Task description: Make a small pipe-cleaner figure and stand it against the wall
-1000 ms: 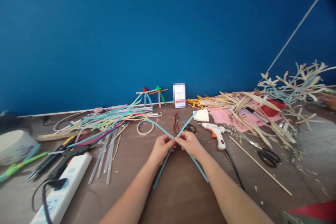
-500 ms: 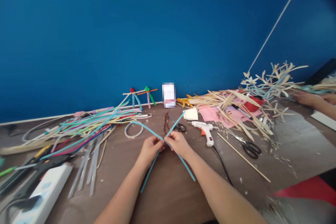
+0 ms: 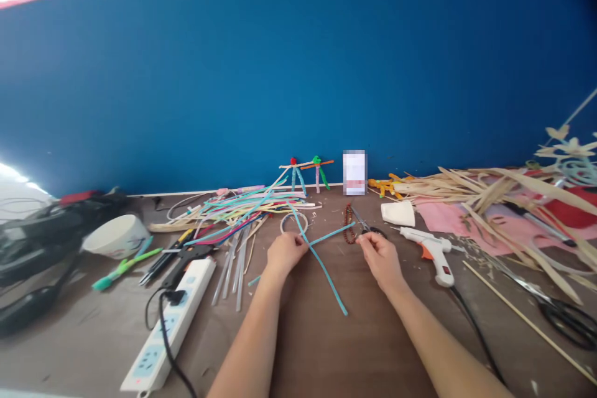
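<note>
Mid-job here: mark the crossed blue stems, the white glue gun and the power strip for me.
Crossed blue stems (image 3: pixel 319 259): head view, on the length just below the crossing.
White glue gun (image 3: pixel 431 242): head view, on its body.
Power strip (image 3: pixel 176 317): head view, on its top face, about midway.

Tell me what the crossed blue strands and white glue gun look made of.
Blue strands: perhaps fuzzy pipe cleaner, matte, with no visible glints; any core is hidden. Glue gun: likely hard, smooth plastic, from its even, moulded-looking white body.
</note>
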The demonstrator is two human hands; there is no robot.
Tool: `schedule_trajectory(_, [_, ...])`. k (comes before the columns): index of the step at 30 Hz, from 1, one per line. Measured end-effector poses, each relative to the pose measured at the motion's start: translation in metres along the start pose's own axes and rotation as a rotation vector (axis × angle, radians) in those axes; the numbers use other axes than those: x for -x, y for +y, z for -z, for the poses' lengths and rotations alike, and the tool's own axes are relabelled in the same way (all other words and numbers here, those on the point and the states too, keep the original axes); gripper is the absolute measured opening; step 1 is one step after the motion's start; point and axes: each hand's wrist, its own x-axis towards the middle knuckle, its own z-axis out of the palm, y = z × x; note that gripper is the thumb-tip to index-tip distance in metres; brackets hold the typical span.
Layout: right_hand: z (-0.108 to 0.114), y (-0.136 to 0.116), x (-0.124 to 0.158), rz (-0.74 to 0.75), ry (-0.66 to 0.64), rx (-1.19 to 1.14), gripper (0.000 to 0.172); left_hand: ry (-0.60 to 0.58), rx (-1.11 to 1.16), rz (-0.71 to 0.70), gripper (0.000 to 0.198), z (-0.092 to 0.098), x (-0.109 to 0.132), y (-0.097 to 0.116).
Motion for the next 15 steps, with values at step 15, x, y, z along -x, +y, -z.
schedule_trajectory(15, [0.004, -0.009, -0.004, 0.034, 0.189, -0.020, 0.026, 0.267, -0.809, -0.095, 0.031, 0.088, -0.074, 0.009])
